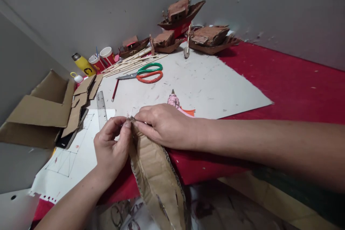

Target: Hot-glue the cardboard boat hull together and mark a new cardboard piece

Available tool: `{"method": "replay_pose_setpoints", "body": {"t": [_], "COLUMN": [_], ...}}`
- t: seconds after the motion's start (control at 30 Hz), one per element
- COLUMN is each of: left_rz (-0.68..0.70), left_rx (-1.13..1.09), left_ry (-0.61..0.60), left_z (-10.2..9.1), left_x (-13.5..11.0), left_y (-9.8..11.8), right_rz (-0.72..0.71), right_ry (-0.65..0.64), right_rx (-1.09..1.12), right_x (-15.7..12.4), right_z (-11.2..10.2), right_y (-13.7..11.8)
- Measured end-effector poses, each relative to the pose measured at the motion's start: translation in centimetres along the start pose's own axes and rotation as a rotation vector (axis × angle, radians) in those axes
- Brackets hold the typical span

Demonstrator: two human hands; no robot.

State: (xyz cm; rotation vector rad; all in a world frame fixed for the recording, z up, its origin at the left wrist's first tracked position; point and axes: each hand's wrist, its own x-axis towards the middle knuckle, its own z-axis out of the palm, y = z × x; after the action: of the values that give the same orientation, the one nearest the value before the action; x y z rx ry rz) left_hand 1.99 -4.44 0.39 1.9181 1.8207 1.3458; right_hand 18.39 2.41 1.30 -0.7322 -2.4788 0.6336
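Note:
A long, curved piece of brown cardboard (155, 167), shaped like a boat hull, runs from the table edge down towards my body. My left hand (113, 145) pinches its narrow far end between thumb and fingers. Against the same tip, from the right, my right hand (167, 125) closes its thumb and fingers. What exactly lies between the fingertips is too small to make out. Just beyond my right hand is a pink glue gun (174, 100), its nozzle pointing away and its body partly hidden. An orange piece (188, 111) shows beside it.
Scissors (149, 73), a pencil (115, 90), a ruler (101, 109) and thin sticks (132, 61) lie on grey board (229, 86). Several model boats (210, 39) stand behind. At left are a cardboard box (37, 111), a phone (71, 134), drawn paper (64, 172), cups (107, 56) and a yellow bottle (82, 64).

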Motion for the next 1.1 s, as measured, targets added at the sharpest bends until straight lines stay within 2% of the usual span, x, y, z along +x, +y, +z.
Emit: {"method": "replay_pose_setpoints", "body": {"t": [0.1, 0.2, 0.37, 0.57, 0.83, 1.1], "left_rz": [-0.032, -0.046, 0.019, 0.049, 0.084, 0.111], "left_rx": [-0.092, -0.132, -0.099, -0.089, -0.058, -0.043], "left_ry": [-0.024, -0.019, 0.013, -0.02, -0.03, -0.021], "left_z": [0.12, 0.19, 0.23, 0.22, 0.23, 0.12], "left_x": [0.15, 0.13, -0.04, -0.2, -0.35, -0.29], "left_y": [0.05, -0.08, -0.38, -0.19, -0.46, -0.13], "right_rz": [0.036, 0.061, -0.029, -0.093, -0.141, -0.182], "right_ry": [0.022, 0.118, 0.29, 0.315, 0.277, 0.355], "right_rx": [0.064, 0.119, 0.155, 0.126, 0.043, 0.061], "right_x": [0.03, -0.22, -0.71, -0.6, -0.58, -0.79], "right_z": [0.01, 0.01, 0.04, 0.35, 0.48, 0.58], "right_y": [0.29, 0.45, 0.52, 0.54, 0.65, 0.82]}}
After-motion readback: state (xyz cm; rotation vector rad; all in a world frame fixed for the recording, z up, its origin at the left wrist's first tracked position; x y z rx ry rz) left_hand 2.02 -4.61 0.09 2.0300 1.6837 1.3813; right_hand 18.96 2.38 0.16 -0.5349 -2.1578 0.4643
